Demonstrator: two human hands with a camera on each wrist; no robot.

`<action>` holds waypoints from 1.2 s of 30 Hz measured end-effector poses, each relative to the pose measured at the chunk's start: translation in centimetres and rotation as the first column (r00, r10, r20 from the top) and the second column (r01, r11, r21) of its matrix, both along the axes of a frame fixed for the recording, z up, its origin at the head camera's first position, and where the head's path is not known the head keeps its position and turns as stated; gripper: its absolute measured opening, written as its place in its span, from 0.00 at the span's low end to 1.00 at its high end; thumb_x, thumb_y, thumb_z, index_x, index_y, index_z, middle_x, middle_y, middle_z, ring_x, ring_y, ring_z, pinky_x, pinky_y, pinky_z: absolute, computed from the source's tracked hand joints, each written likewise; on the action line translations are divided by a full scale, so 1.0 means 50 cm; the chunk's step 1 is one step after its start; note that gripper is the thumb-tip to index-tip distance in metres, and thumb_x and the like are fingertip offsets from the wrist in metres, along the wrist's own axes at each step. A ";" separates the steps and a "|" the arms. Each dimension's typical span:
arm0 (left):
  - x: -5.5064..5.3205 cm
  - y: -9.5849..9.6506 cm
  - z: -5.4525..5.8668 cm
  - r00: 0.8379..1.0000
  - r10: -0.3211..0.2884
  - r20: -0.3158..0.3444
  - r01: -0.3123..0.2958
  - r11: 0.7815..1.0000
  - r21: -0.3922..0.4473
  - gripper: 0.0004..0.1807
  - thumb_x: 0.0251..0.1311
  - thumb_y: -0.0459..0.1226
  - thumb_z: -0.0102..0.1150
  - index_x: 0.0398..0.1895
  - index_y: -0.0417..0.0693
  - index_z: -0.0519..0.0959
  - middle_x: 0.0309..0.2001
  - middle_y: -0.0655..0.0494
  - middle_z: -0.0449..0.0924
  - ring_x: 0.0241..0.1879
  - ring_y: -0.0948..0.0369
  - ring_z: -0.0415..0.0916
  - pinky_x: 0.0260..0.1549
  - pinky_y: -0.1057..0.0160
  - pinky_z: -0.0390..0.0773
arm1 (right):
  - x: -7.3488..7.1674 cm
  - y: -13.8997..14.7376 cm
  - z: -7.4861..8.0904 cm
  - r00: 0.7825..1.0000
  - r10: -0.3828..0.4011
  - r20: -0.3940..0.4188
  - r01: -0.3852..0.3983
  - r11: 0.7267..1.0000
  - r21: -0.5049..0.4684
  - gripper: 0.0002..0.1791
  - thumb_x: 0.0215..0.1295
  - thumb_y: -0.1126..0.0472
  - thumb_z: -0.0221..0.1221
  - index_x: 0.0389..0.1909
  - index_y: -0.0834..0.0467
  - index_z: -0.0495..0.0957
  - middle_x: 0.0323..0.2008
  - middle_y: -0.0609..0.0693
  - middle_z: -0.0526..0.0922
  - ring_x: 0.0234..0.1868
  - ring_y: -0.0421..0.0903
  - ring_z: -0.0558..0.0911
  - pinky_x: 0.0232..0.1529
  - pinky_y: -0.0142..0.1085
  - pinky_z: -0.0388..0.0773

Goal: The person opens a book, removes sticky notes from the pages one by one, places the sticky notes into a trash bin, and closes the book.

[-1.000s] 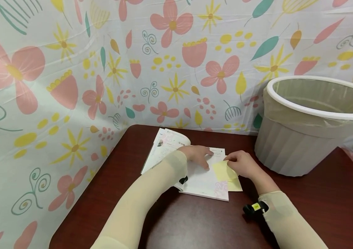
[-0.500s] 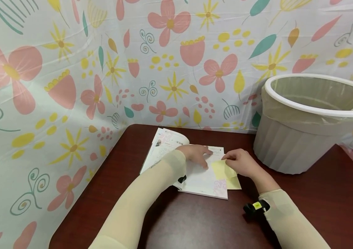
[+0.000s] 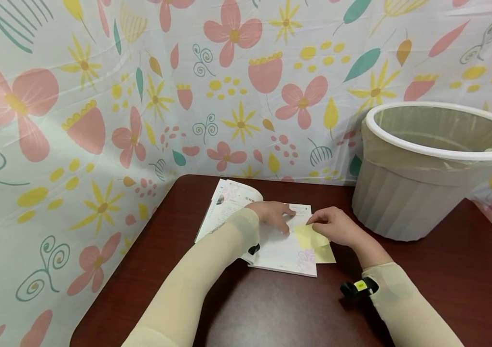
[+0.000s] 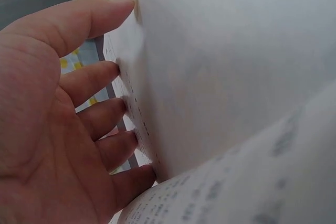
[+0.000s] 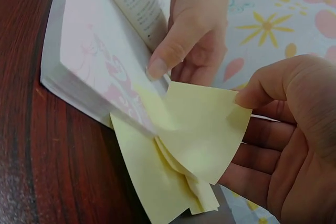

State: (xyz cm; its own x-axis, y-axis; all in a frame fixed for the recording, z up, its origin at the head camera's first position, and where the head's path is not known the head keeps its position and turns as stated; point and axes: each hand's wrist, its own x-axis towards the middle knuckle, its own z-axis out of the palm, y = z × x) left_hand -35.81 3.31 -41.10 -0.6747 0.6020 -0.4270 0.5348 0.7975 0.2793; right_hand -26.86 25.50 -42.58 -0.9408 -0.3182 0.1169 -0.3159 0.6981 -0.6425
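Note:
An open book (image 3: 280, 253) lies on the dark red-brown table. My left hand (image 3: 274, 215) rests on its pages with the fingers spread; in the left wrist view the fingertips (image 4: 126, 103) touch the printed page. Yellow paper (image 5: 205, 129) lies over the book's right edge, with a folded or layered part sticking out past it. My right hand (image 3: 333, 225) pinches the upper corner of this yellow paper between thumb and fingers, as the right wrist view shows. Whether the yellow paper is one sheet or several, I cannot tell.
A grey bin (image 3: 402, 202) with a white rim and a clear liner stands on the table (image 3: 263, 308) to the right, beyond my right hand. Behind the table hangs a flowered cloth (image 3: 237, 96), which also covers the left side.
The head view shifts slightly. Both hands stay nearly where they were, with the right one still pinching the yellow paper.

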 end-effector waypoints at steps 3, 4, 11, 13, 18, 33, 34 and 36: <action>-0.003 0.002 -0.001 1.000 0.005 0.013 -0.005 1.000 -0.017 0.42 0.59 0.56 0.66 0.78 0.76 0.62 0.83 0.66 0.53 0.83 0.63 0.47 0.80 0.58 0.53 | 0.002 -0.002 0.002 1.000 0.024 0.003 -0.024 1.000 -0.009 0.11 0.64 0.67 0.59 0.41 0.59 0.90 0.41 0.55 0.90 0.34 0.41 0.78 0.36 0.33 0.76; -0.003 0.002 -0.001 1.000 0.005 0.017 -0.005 1.000 -0.019 0.42 0.60 0.56 0.66 0.79 0.76 0.62 0.83 0.66 0.52 0.83 0.63 0.47 0.80 0.58 0.53 | 0.002 -0.002 0.003 1.000 0.031 0.001 -0.030 0.999 -0.011 0.11 0.64 0.67 0.59 0.41 0.59 0.90 0.41 0.54 0.90 0.34 0.41 0.79 0.36 0.33 0.77; -0.003 0.003 0.006 0.999 0.021 0.049 -0.019 0.999 -0.031 0.44 0.60 0.56 0.67 0.79 0.76 0.60 0.84 0.65 0.49 0.83 0.63 0.44 0.80 0.57 0.53 | 0.008 -0.008 0.012 0.997 0.072 0.009 -0.072 0.997 -0.021 0.09 0.64 0.67 0.59 0.38 0.59 0.89 0.38 0.55 0.90 0.31 0.39 0.78 0.35 0.32 0.76; -0.002 0.003 0.008 0.998 0.025 0.057 -0.023 0.999 -0.030 0.44 0.60 0.56 0.67 0.79 0.76 0.59 0.84 0.65 0.48 0.84 0.62 0.44 0.80 0.57 0.53 | 0.010 -0.009 0.014 0.996 0.084 0.016 -0.083 0.996 -0.027 0.09 0.64 0.67 0.59 0.37 0.59 0.88 0.37 0.56 0.89 0.30 0.39 0.77 0.34 0.32 0.75; 0.001 0.002 0.007 0.998 0.035 0.057 -0.034 0.999 -0.016 0.44 0.60 0.56 0.67 0.79 0.76 0.59 0.84 0.65 0.47 0.84 0.62 0.44 0.80 0.58 0.53 | 0.015 -0.012 0.018 0.994 0.106 0.030 -0.105 0.994 -0.042 0.09 0.62 0.68 0.59 0.36 0.60 0.88 0.37 0.56 0.89 0.29 0.38 0.76 0.32 0.31 0.75; 0.001 0.002 -0.002 0.998 0.037 0.043 -0.036 0.999 -0.016 0.44 0.59 0.57 0.66 0.79 0.78 0.59 0.84 0.65 0.46 0.84 0.61 0.44 0.80 0.57 0.53 | 0.036 -0.027 0.045 0.973 0.219 0.068 -0.216 0.975 -0.047 0.07 0.61 0.69 0.60 0.35 0.60 0.87 0.30 0.52 0.87 0.22 0.35 0.71 0.25 0.31 0.72; 0.001 0.002 -0.001 0.998 0.037 0.042 -0.036 0.999 -0.015 0.44 0.59 0.57 0.66 0.79 0.78 0.59 0.84 0.65 0.46 0.84 0.61 0.44 0.80 0.56 0.53 | 0.037 -0.028 0.047 0.973 0.222 0.066 -0.220 0.975 -0.043 0.08 0.62 0.69 0.60 0.35 0.60 0.87 0.29 0.51 0.87 0.22 0.35 0.71 0.25 0.31 0.72; 0.000 0.001 -0.001 0.999 0.031 0.041 -0.031 0.999 -0.012 0.44 0.59 0.57 0.65 0.79 0.77 0.59 0.84 0.64 0.46 0.84 0.61 0.44 0.80 0.56 0.53 | 0.040 -0.033 0.052 0.971 0.232 0.060 -0.230 0.973 -0.038 0.08 0.62 0.69 0.60 0.34 0.59 0.87 0.28 0.52 0.87 0.22 0.35 0.71 0.25 0.30 0.72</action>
State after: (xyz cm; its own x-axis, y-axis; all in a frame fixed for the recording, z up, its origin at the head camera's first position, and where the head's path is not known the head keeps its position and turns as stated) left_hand -35.79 3.37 -41.17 -0.6745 0.5761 -0.4617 0.4978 0.8167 0.2918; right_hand -24.88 23.86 -39.98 -0.8483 -0.5247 0.0720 -0.4239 0.5911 -0.6862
